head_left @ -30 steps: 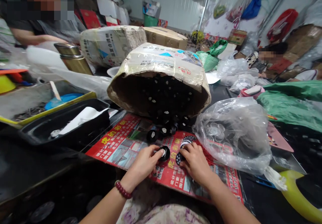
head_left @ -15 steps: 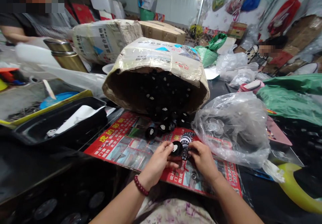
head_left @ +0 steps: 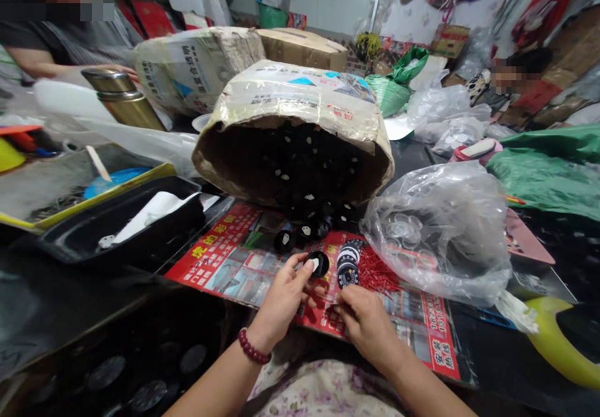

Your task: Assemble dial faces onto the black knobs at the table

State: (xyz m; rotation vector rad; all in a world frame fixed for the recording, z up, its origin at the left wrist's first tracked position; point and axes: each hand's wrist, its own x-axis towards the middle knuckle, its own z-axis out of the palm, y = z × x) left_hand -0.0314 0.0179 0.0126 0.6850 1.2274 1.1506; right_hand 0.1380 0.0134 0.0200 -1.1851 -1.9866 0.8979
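Note:
My left hand (head_left: 288, 292) is closed on a round black clock case (head_left: 319, 264), with a pale patch at its middle beside my thumb. Close by on the right, my right hand (head_left: 363, 317) has its fingers pinched together low over the red printed board (head_left: 220, 276); what they hold, if anything, is too small to make out. Just beyond those fingertips lies an overlapping row of round black-and-white dials (head_left: 347, 270). Thin red clock hands (head_left: 382, 273) are heaped to the right of the dials. More black cases (head_left: 307, 231) spill from a tipped carton's mouth onto the board.
The tipped carton (head_left: 300, 95) stands behind the board. To the right sits a clear plastic bag (head_left: 445, 236) of transparent discs. A black tray (head_left: 70, 242) and a gold flask (head_left: 126, 101) are on the left. A co-worker (head_left: 89, 48) is at the far left.
My right hand has come back from the dials toward me, leaving them and the red heap in view. My left hand, still holding the case, has shifted slightly left. The view has tilted a little.

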